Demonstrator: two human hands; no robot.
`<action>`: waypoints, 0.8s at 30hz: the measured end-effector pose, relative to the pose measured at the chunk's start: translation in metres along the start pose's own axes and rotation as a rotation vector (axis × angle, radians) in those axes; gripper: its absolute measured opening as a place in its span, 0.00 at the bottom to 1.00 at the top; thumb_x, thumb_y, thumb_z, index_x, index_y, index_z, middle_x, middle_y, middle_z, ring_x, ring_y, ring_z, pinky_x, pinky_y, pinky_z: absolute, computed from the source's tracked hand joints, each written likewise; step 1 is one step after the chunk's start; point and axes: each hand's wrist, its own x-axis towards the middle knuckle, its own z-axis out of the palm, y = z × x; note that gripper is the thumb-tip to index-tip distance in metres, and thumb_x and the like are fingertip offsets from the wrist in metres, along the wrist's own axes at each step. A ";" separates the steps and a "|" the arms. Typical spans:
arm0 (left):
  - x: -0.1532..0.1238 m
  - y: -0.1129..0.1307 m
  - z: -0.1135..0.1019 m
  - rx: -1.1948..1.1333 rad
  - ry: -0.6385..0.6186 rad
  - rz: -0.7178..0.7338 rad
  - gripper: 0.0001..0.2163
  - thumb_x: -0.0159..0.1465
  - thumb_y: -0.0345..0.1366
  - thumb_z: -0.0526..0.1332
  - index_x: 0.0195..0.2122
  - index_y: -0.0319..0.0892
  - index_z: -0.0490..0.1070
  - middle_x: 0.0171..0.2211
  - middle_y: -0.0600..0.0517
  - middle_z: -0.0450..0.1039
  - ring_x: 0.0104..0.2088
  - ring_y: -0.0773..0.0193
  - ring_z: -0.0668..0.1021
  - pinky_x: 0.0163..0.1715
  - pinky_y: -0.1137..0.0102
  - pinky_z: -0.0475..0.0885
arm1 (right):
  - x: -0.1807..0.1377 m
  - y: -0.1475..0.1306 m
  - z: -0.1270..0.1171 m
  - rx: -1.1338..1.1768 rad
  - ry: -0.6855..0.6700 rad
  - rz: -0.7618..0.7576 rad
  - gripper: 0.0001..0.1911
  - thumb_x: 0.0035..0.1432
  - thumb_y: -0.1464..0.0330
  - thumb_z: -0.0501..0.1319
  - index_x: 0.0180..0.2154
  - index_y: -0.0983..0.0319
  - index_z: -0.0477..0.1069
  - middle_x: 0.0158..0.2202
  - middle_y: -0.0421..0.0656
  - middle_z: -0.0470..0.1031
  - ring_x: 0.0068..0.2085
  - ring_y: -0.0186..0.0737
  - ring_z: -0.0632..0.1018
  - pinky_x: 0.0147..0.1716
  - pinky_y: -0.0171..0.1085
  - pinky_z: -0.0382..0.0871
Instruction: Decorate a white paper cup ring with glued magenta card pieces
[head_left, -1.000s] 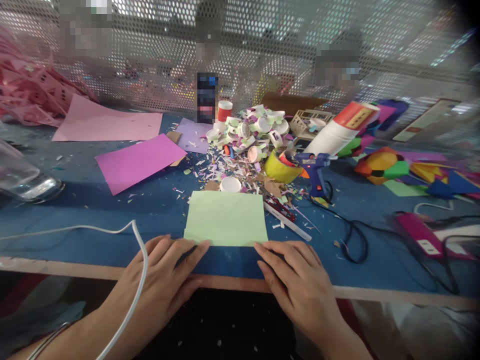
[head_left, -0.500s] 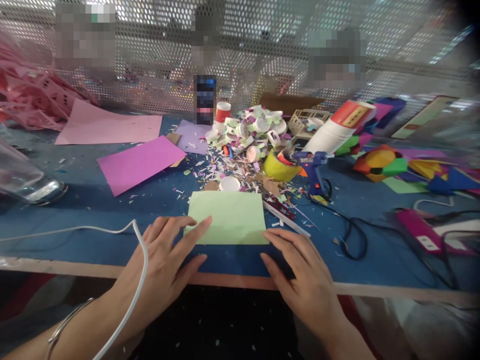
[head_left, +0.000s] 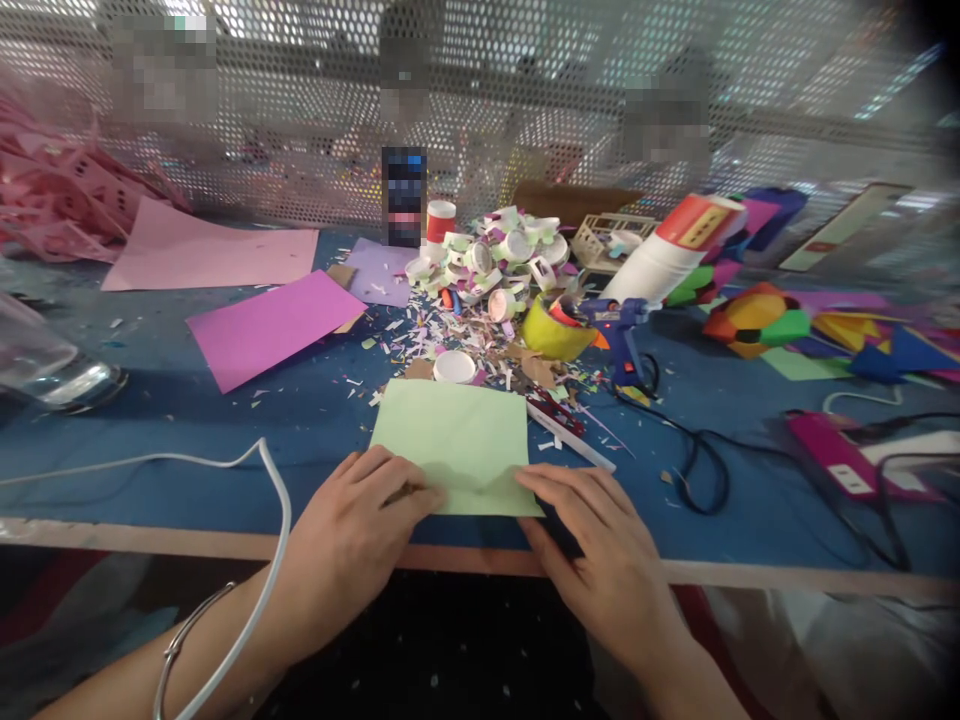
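Observation:
A sheet of light green paper [head_left: 457, 435] lies at the front of the blue table, its near edge close to the table's edge. My left hand [head_left: 367, 510] has its fingers curled and closed on the sheet's near left corner. On the other side, my right hand [head_left: 589, 530] holds the near right corner, fingers on top and thumb at the underside. A white round lid [head_left: 454, 367] lies just beyond the sheet's far edge. Beside its right edge are a white strip-like tool [head_left: 574, 440] and dark red-handled scissors [head_left: 556, 408], partly covered.
Farther back is a heap of small paper-wrapped cups [head_left: 510, 255] among scraps. A blue glue gun [head_left: 619, 335] stands to the right, its cord near a magenta power strip [head_left: 847, 465]. Purple paper [head_left: 277, 325] and a clear glass [head_left: 75, 380] are left. A white cable [head_left: 277, 490] crosses my left forearm.
The green sheet's near edge has come toward me. My left hand has gone from spread fingers to a closed grip on the corner; my right fingers have moved onto the sheet.

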 end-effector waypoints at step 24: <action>0.006 -0.007 -0.029 -0.167 0.392 -0.114 0.08 0.67 0.25 0.61 0.42 0.46 0.71 0.38 0.51 0.72 0.42 0.61 0.75 0.41 0.62 0.73 | 0.023 -0.003 -0.027 0.169 0.276 0.123 0.04 0.65 0.71 0.62 0.39 0.56 0.74 0.44 0.44 0.78 0.43 0.41 0.80 0.45 0.40 0.75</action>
